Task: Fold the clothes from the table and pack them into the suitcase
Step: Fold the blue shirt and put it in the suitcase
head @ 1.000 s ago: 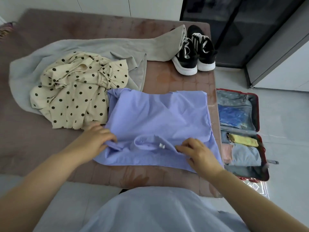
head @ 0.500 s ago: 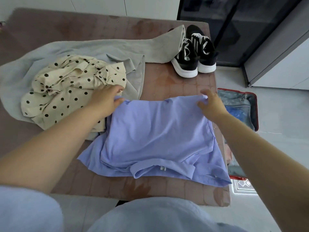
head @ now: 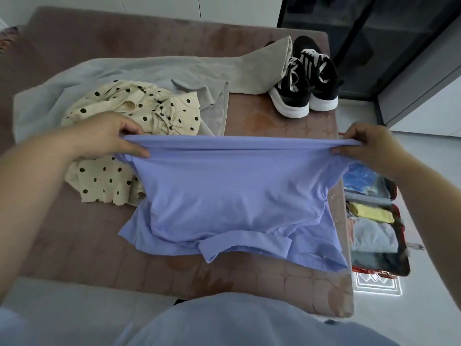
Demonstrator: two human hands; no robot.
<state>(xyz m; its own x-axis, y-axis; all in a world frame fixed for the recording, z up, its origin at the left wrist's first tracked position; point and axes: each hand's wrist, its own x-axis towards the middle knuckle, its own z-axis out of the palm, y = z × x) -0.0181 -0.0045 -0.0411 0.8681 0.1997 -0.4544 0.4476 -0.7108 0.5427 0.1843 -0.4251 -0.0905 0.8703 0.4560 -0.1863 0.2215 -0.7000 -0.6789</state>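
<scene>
A lavender shirt [head: 234, 196] lies on the brown table [head: 269, 121], its far edge lifted off the surface and stretched taut. My left hand [head: 109, 138] pinches the left corner of that edge. My right hand [head: 369, 146] pinches the right corner, out over the table's right side. The shirt's near part, with the collar, still rests on the table. A cream polka-dot garment [head: 129, 136] sits crumpled to the left, partly under my left hand. A grey garment [head: 159, 71] spreads behind it. The open red suitcase [head: 403, 245] lies on the floor to the right, holding folded clothes.
A pair of black-and-white sneakers [head: 304, 81] stands at the table's far right corner, on the grey garment's end. A dark glass cabinet [head: 349, 26] rises beyond them. Inside the suitcase I see blue, yellow and grey items.
Both hands went from the shirt's near collar edge to its far corners, took hold of them and raised the far edge up and toward me.
</scene>
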